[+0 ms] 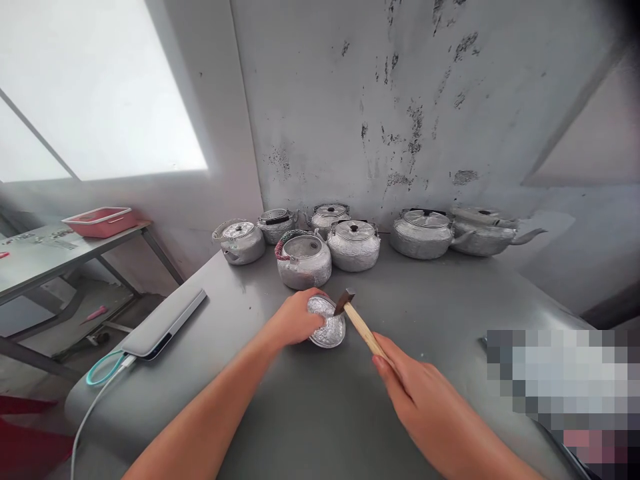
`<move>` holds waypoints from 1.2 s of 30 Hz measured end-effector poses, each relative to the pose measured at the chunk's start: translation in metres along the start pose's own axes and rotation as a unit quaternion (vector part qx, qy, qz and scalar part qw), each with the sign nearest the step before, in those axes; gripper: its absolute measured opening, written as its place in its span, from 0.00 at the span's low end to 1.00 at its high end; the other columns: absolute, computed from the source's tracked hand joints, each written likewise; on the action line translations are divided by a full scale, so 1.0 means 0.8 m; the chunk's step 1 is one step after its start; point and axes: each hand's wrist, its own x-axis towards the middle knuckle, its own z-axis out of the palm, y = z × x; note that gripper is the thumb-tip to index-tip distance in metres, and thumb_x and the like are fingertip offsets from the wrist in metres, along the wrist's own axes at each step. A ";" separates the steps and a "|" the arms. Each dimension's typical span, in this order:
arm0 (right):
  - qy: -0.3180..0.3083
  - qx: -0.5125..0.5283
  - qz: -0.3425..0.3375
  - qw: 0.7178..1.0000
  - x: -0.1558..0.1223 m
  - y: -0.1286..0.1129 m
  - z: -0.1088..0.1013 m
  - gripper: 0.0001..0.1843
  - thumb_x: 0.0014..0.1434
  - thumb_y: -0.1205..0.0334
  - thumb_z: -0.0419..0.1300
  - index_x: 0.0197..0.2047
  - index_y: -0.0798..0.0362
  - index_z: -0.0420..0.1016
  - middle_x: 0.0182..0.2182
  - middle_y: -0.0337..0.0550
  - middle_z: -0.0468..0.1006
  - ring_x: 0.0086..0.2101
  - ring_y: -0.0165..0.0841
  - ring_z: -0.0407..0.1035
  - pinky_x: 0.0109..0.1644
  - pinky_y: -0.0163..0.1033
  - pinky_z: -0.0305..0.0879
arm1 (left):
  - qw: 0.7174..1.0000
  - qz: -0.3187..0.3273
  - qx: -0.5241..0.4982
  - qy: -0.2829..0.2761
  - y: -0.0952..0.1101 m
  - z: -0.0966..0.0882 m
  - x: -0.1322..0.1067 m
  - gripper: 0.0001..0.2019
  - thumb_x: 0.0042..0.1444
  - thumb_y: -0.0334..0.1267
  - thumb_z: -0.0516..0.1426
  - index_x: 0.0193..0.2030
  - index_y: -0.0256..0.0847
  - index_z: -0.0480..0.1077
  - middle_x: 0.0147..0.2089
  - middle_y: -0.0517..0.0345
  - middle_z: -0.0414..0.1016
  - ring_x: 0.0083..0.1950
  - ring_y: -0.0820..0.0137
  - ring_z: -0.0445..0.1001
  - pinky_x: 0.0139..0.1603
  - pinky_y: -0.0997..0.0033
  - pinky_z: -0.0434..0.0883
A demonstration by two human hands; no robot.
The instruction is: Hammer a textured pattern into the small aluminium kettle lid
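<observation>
My left hand (299, 317) grips a round, dented metal kettle lid (331, 333) by its edge and holds it tilted, its crinkled silvery face towards me. In my right hand (400, 373) is a hammer (364, 328), held by its pale wooden handle. The dark hammer head is at the lid's right side; whether it touches the metal I cannot tell. Just behind the lid stands a lidless kettle (305, 272) with a red-and-dark wrapped handle. A lidded kettle (354, 248) with a dark knob is to its right.
Several more battered metal kettles line the wall, among them one at the left (243, 248) and one at the right (423, 239). A grey power bank (165, 327) with a white cable lies on the table's left. A pink basket (103, 223) sits on a side table. A pixelated patch covers the lower right.
</observation>
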 end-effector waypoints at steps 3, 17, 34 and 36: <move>0.019 0.006 -0.006 1.000 0.003 0.000 -0.002 0.20 0.71 0.45 0.36 0.49 0.42 0.64 0.23 0.34 0.67 0.24 0.36 0.61 0.27 0.39 0.46 | 1.000 -0.010 -0.007 -0.006 0.000 -0.001 0.000 0.25 0.48 0.34 0.59 0.55 0.48 0.72 0.44 0.61 0.79 0.37 0.69 0.75 0.31 0.77 0.67; -0.008 0.033 0.000 0.999 -0.001 0.003 0.000 0.24 0.71 0.50 0.39 0.65 0.41 0.59 0.24 0.36 0.70 0.27 0.38 0.68 0.28 0.40 0.57 | 0.996 -0.075 -0.006 0.039 -0.004 0.003 0.003 0.20 0.51 0.38 0.59 0.52 0.44 0.69 0.46 0.56 0.79 0.33 0.70 0.77 0.27 0.76 0.68; -0.050 0.220 0.033 0.974 -0.001 0.002 0.011 0.31 0.69 0.39 0.39 0.71 0.37 0.49 0.28 0.31 0.55 0.23 0.28 0.49 0.16 0.30 0.53 | 0.995 -0.091 -0.044 0.020 -0.004 0.007 0.002 0.16 0.52 0.36 0.58 0.49 0.41 0.67 0.44 0.51 0.80 0.24 0.69 0.76 0.21 0.75 0.68; -0.037 0.208 0.032 0.977 -0.003 0.000 0.009 0.30 0.70 0.39 0.38 0.71 0.36 0.49 0.28 0.32 0.56 0.23 0.29 0.50 0.19 0.31 0.53 | 0.994 -0.098 -0.051 0.015 -0.007 0.008 0.004 0.16 0.52 0.36 0.58 0.48 0.41 0.67 0.43 0.51 0.80 0.24 0.69 0.77 0.21 0.75 0.69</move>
